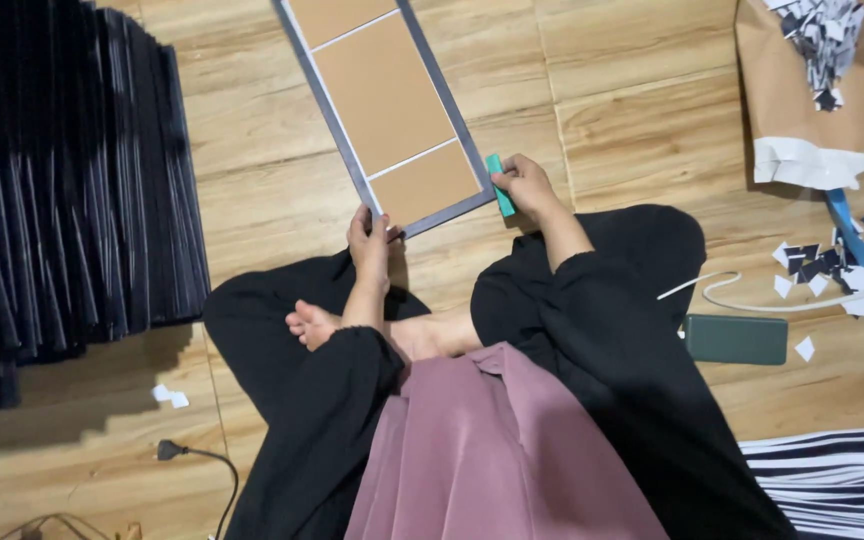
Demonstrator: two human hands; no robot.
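Observation:
A long brown board (382, 95) with a dark grey border and thin white dividing lines lies on the wooden floor in front of my crossed legs. My left hand (369, 243) pinches the board's near left corner. My right hand (524, 186) grips a small green tool (499, 184) and presses it against the board's near right corner.
A tall stack of black sheets (62, 190) fills the left. A brown paper bag (812, 90) of paper scraps stands at the upper right, with scraps (852, 265) scattered below it. A dark green phone (736, 339) and a white cable (722, 293) lie right; a black plug (169, 451) lower left.

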